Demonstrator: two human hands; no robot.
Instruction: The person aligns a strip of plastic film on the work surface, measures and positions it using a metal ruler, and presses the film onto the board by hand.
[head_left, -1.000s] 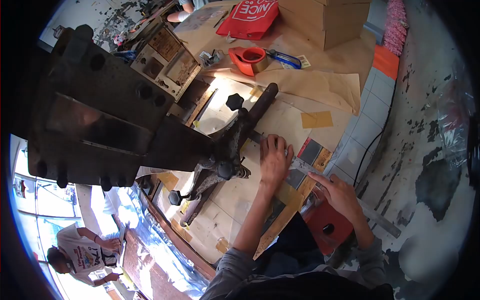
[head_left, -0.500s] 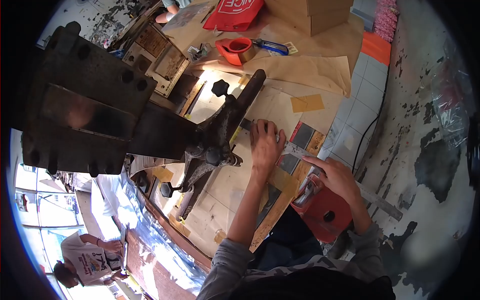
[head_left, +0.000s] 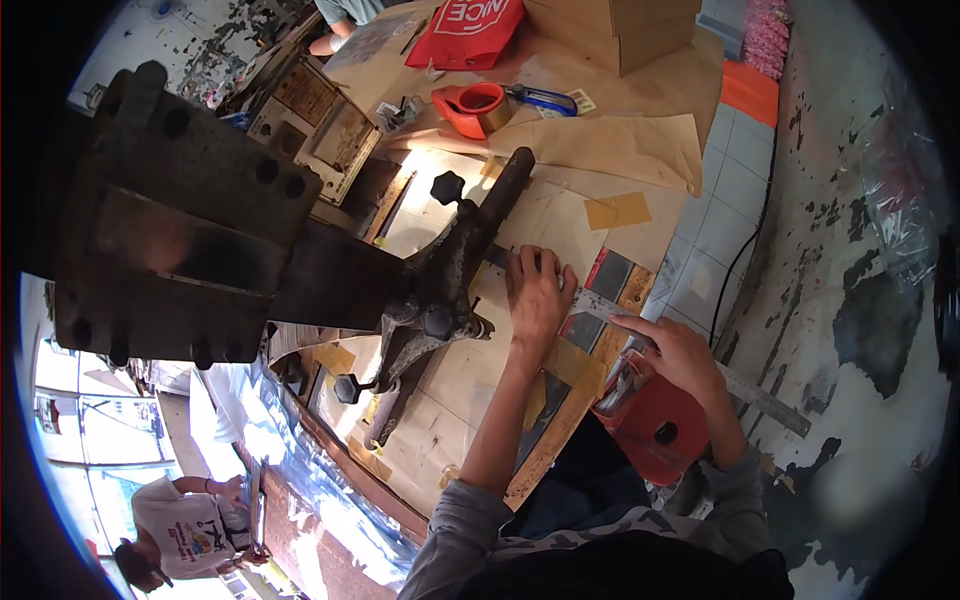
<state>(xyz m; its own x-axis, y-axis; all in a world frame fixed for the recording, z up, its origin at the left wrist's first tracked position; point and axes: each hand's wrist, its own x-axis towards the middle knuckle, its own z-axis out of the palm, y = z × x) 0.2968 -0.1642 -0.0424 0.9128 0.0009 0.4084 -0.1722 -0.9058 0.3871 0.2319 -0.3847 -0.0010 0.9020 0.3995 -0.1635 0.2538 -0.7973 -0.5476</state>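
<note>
A long steel ruler point(head_left: 765, 398) lies slantwise across the board point(head_left: 440, 395) on the workbench, its far end sticking out past the bench edge. My left hand point(head_left: 540, 300) presses down on it with bent fingers, hiding part of it. Nearer the edge, my right hand point(head_left: 683, 355) holds the same ruler, its index finger stretched along the top and the other fingers curled below. Dark grey strips with red edging point(head_left: 608, 272) lie beside and under the ruler. Left of my left hand stands a dark metal machine arm with black knobs point(head_left: 437, 320).
A red tape dispenser point(head_left: 470, 108) and a blue utility knife point(head_left: 543, 100) lie at the back, near a red bag point(head_left: 465, 35) and a cardboard box point(head_left: 625, 35). A red stool point(head_left: 655, 430) stands below my right hand. Another person point(head_left: 185, 525) works at lower left.
The view has shifted slightly, so the machine appears a little further right and lower. Both my hands stay on the ruler in nearly the same places. The other person's arms have moved.
</note>
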